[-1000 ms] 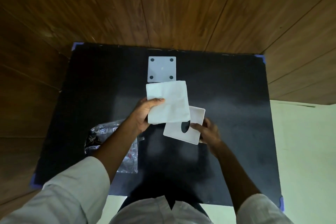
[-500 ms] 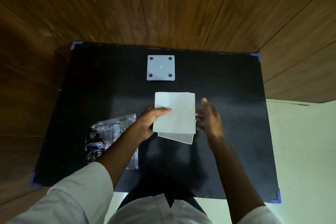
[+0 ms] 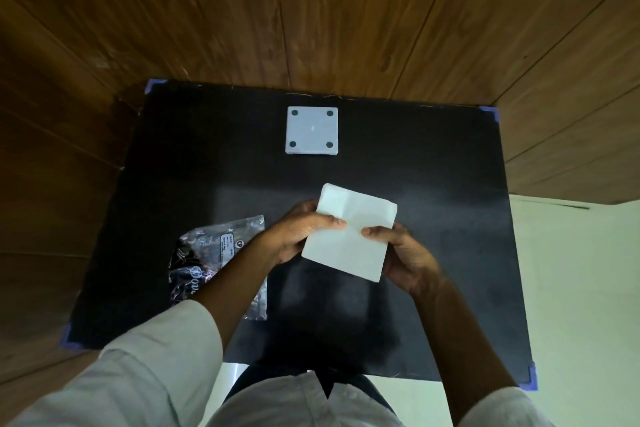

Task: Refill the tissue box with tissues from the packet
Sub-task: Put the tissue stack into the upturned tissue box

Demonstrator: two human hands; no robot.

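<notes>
Both hands grip a white stack of tissues (image 3: 349,232) above the middle of the black desk (image 3: 433,166), the left hand (image 3: 298,232) with fingers closed on its left edge and the right hand (image 3: 405,253) pinching its right side, thumb on top. The crinkled plastic packet (image 3: 211,253) lies on the desk beside the left forearm. A white square piece with four dark dots (image 3: 312,131) sits well apart near the far edge.

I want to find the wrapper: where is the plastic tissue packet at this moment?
In the head view, the plastic packet lies flat on the black table, on the person's left, partly under the left forearm and beside the left hand.
</notes>
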